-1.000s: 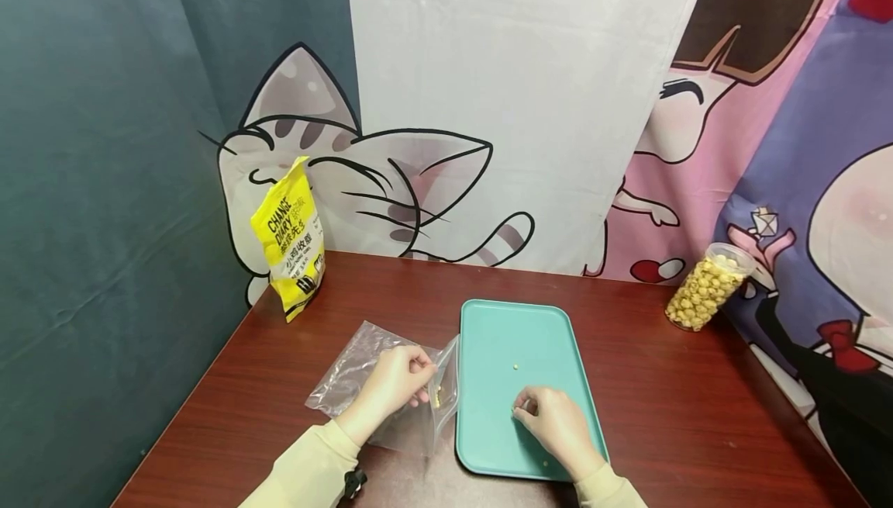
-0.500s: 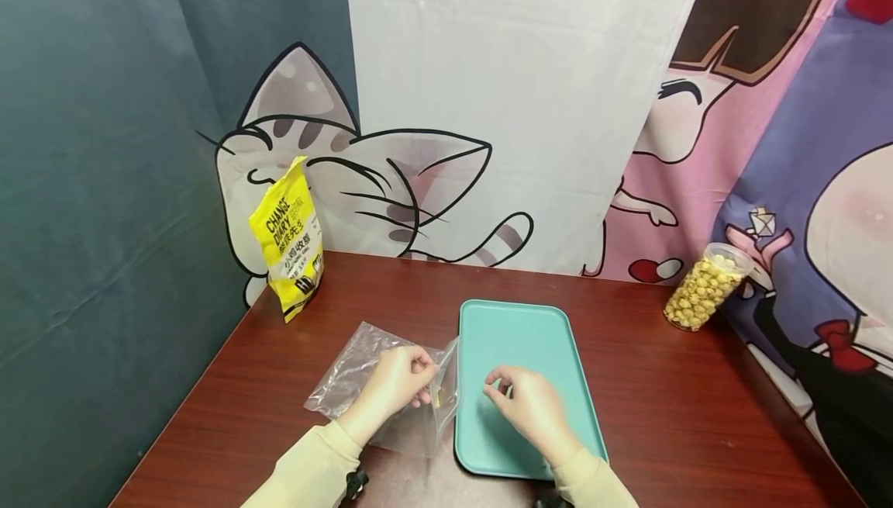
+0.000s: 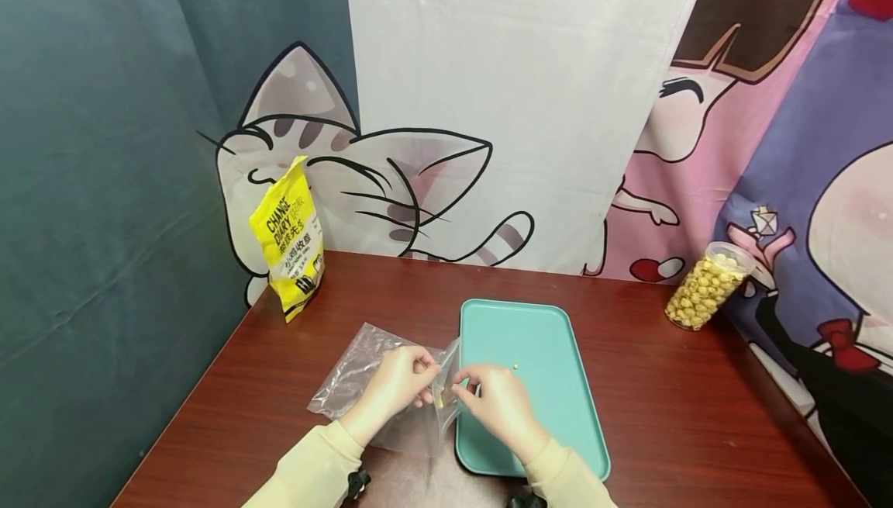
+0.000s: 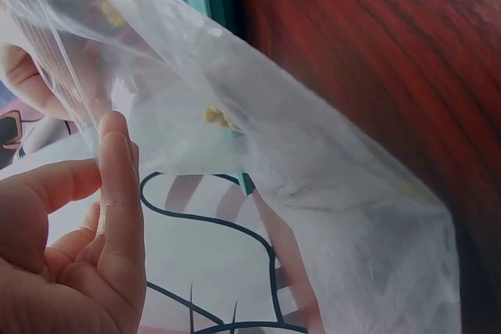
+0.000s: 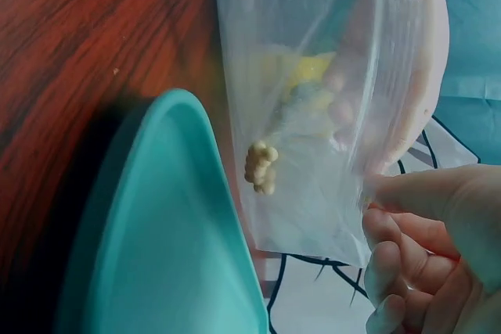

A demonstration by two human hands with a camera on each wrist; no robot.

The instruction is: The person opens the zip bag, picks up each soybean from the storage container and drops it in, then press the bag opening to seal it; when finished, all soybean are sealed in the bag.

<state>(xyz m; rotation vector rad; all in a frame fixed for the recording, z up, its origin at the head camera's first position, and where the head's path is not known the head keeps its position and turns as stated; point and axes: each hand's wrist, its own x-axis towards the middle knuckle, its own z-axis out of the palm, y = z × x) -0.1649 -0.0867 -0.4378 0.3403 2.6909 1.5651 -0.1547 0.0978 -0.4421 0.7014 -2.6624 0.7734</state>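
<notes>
A clear zip bag (image 3: 349,376) lies partly on the table, its mouth raised beside the tray. My left hand (image 3: 396,380) pinches one side of that mouth between thumb and fingers. Several small pale-yellow beans (image 5: 260,168) sit clustered inside the bag. My right hand (image 3: 498,407) is at the bag's opening over the tray's left edge, thumb and index finger together. In the right wrist view a tiny yellowish bean (image 5: 366,202) shows at its fingertips, mostly hidden. One loose bean (image 3: 515,367) lies on the teal tray (image 3: 512,330).
At the back left of the brown table (image 3: 649,407) stands a yellow snack bag (image 3: 289,240). A clear jar of popcorn-like balls (image 3: 705,291) leans at the back right. Printed cloth (image 3: 516,105) hangs behind the table.
My right hand has picked a bean off the tray and moved left to the bag's mouth. The left hand keeps holding the bag in nearly the same spot.
</notes>
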